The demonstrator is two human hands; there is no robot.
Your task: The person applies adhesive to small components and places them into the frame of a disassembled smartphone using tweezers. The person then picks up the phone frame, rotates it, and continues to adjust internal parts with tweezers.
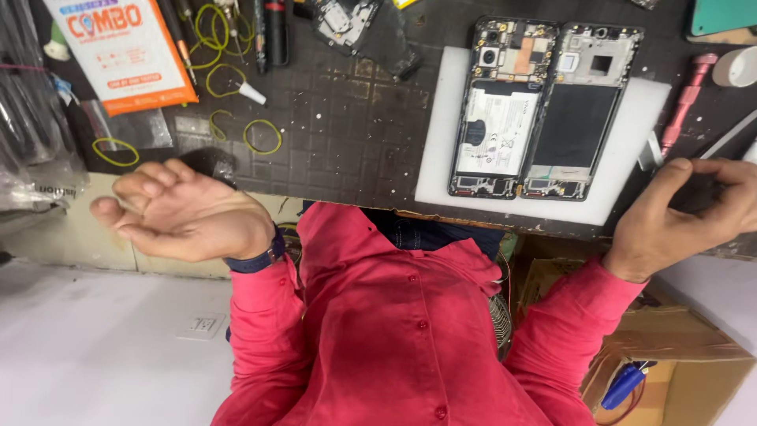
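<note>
Red buttoned shirt (394,331) nearest, filling the lower middle. Left hand (185,213) raised off the desk edge, palm up, fingers loosely curled, holding nothing; dark wristband at the wrist. Right hand (678,213) at the right desk edge, fingers bent over something dark; cannot tell what, or whether truly gripped.

Opened black smartphone body with white battery (501,110) on a white foam pad (631,118), long axis running near to far, camera end far. Separated grey phone frame with dark panel (583,110) just beside it on the right, parallel, touching or nearly so. Both well apart from the left hand, nearer the right.

Pink metal screwdriver handle (684,102) right of the pad. Yellow rubber bands (260,134) and an orange-white printed packet (122,51) far left. Dark gridded work mat (347,118) over the desk. Brown cardboard box (678,363) on the floor, lower right.
</note>
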